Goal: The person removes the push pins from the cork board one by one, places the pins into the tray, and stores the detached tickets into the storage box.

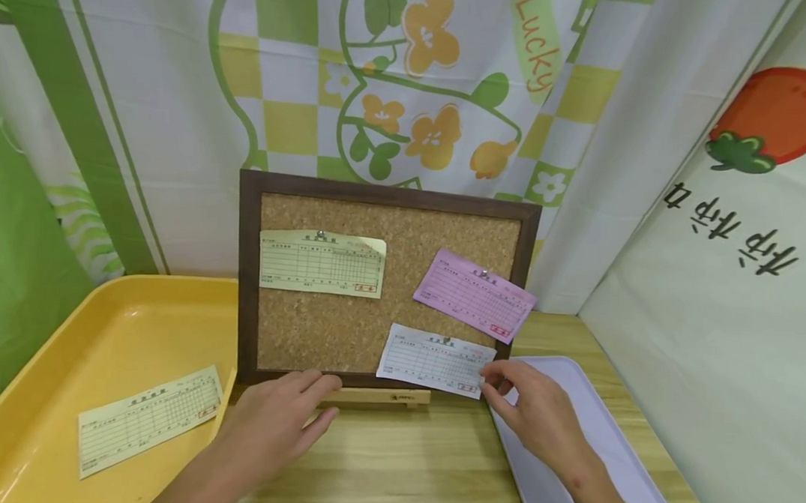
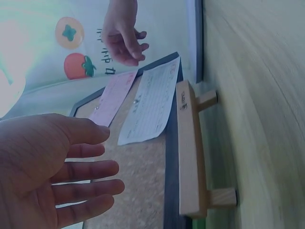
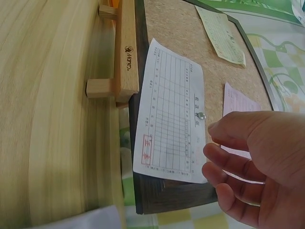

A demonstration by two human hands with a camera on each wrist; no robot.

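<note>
A framed corkboard [image 1: 319, 334] leans upright on a small wooden easel [image 1: 382, 396]. On its lower right hangs a white receipt slip [image 1: 424, 359], fixed by a push pin [image 3: 201, 116] near its upper edge. My right hand [image 1: 541, 410] is beside that slip's right end, fingers loosely bent and holding nothing. At the board's lower left edge, my left hand [image 1: 282, 410] hovers with relaxed fingers, its grasp empty in the left wrist view. A pink slip [image 1: 472, 297] is pinned slantwise above the white one, overlapping the right frame. Further left, a pale yellow slip [image 1: 322, 266] is pinned high.
To the left stands a yellow tray [image 1: 143, 330] with another pale yellow slip [image 1: 150, 420] lying inside. A lilac tray [image 1: 588, 401] lies on the wooden table [image 1: 385, 470] at right, partly under my right hand. Patterned curtains [image 1: 287, 76] hang close behind the board.
</note>
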